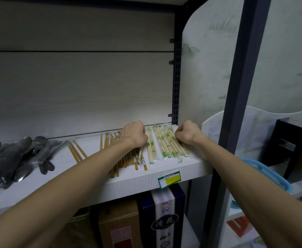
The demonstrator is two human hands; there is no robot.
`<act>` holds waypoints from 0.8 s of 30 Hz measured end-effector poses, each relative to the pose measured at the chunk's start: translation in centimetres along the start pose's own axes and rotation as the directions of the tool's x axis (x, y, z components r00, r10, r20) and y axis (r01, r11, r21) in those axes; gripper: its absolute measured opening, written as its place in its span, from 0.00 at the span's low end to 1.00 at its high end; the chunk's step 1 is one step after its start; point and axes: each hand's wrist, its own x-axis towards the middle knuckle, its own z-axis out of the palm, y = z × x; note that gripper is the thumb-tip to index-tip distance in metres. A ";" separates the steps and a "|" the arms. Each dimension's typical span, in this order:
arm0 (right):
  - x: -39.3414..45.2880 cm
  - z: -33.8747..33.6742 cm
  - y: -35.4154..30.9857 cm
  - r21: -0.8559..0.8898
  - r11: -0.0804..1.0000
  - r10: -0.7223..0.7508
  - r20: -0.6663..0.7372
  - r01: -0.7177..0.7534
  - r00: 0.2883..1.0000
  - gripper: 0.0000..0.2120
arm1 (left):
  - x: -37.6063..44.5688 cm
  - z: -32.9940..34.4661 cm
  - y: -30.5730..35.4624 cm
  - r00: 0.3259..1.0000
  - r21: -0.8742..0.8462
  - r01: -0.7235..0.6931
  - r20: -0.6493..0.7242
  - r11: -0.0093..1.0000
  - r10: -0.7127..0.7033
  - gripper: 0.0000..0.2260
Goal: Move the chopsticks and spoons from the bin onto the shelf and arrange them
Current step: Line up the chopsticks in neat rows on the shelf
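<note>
the white shelf [96,183] spans the picture from the left edge to a dark upright post [236,97] on the right, with a pale wood-grain back panel [75,83] behind it. under the shelf stand cardboard boxes [118,224] and a tall white and dark blue box [164,219] with printed characters. a blue bin [270,173] shows to the right of the post, partly hidden behind the right forearm, and a black box [293,145] sits beyond it.

on the left part of the shelf lies a heap of dark spoons [16,158] in clear wrapping. near the middle, brown chopsticks [128,158] lie in a loose row pointing front to back, with a few more pairs [76,151] lying apart to their left at a slant. on the right part of the shelf, wrapped chopsticks [164,144] in clear sleeves with green print lie side by side, running to the shelf's front edge. a green and yellow price label [169,179] is stuck on the shelf's front face.

the left hand [134,134] rests where the brown and wrapped chopsticks meet, fingers curled down onto them; whether it actually grips any cannot be told. the right hand [187,132] sits at the right side of the wrapped chopsticks, fingers curled under against them, its grip also unclear.
</note>
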 end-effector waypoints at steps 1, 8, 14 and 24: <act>-0.1 0.0 0.0 -0.010 1.000 -0.005 -0.002 0.005 1.000 0.09 | 0.1 -0.2 0.0 1.000 -0.042 0.015 0.010 0.999 -0.015 0.07; 0.1 -0.1 -0.2 -0.039 0.999 -0.020 0.015 0.020 1.000 0.12 | 0.5 -0.5 0.0 0.982 -0.211 0.039 0.187 0.977 0.001 0.11; -0.5 0.0 -0.4 -0.079 0.995 -0.065 0.009 0.066 0.998 0.11 | 0.5 -0.1 -0.2 0.986 -0.131 -0.013 0.161 0.991 0.034 0.07; -2.5 0.6 -0.5 -0.260 0.932 -0.250 0.044 0.252 0.967 0.16 | -1.8 0.5 0.1 0.961 0.134 -0.274 0.075 0.952 0.266 0.20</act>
